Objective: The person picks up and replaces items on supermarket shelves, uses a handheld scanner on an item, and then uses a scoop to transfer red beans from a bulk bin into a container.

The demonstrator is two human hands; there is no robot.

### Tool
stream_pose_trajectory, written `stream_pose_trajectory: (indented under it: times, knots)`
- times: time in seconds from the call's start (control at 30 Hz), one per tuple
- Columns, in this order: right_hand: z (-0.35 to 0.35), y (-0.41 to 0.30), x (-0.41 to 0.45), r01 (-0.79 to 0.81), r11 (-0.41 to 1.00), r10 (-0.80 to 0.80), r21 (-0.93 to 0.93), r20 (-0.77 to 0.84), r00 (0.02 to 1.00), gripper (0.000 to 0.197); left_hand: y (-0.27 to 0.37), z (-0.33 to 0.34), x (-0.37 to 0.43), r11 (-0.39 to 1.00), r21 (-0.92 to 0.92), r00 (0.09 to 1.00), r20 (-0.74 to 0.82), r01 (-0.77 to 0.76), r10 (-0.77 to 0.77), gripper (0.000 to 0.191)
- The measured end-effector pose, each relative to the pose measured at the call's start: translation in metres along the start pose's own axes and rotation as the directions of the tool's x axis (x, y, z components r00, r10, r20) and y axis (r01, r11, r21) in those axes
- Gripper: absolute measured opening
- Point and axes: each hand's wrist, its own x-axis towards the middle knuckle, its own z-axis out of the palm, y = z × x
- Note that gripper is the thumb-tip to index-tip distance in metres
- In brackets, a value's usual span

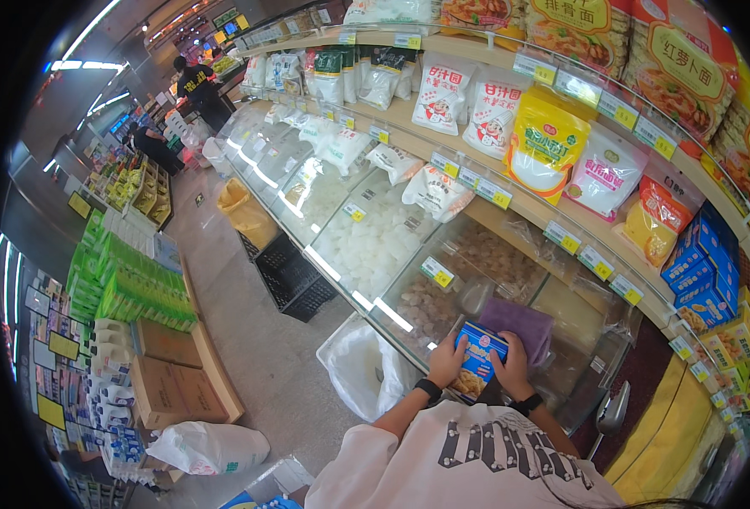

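Between my two hands is a blue printed box with a picture of fried food on its front. My left hand grips its left side, and my right hand grips the right side. Just beyond the box, a purple cloth lies on the glass cover of a bulk bin. A clear plastic scoop rests beside the cloth. Similar blue boxes are stacked at the right end of the shelf.
Glass-covered bins of bulk food run to the far left. Bagged starches and flours line the shelf above. A white lined bin and black crates stand on the floor. A metal scoop lies at right. People stand farther off.
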Motion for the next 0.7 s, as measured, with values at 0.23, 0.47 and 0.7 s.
stream_pose_trajectory:
  times: [0.23, 0.47, 0.7]
  knots:
    - [0.001, -0.003, 0.003, 0.017, 1.000, -0.017, -0.018, -0.005, 1.000, 0.033, 0.002, -0.004, 0.004, 1.000, -0.005, 1.000, 0.006, -0.012, 0.012, 0.035]
    - [0.001, -0.003, 0.002, -0.011, 0.999, 0.011, -0.032, 0.000, 1.000, 0.039, -0.021, 0.003, 0.010, 1.000, 0.001, 0.999, 0.029, -0.025, 0.025, 0.035]
    - [0.004, 0.003, -0.005, -0.026, 0.999, 0.025, 0.034, 0.029, 0.999, 0.038, -0.083, 0.017, 0.017, 0.981, 0.187, 0.987, 0.140, 0.054, -0.081, 0.046]
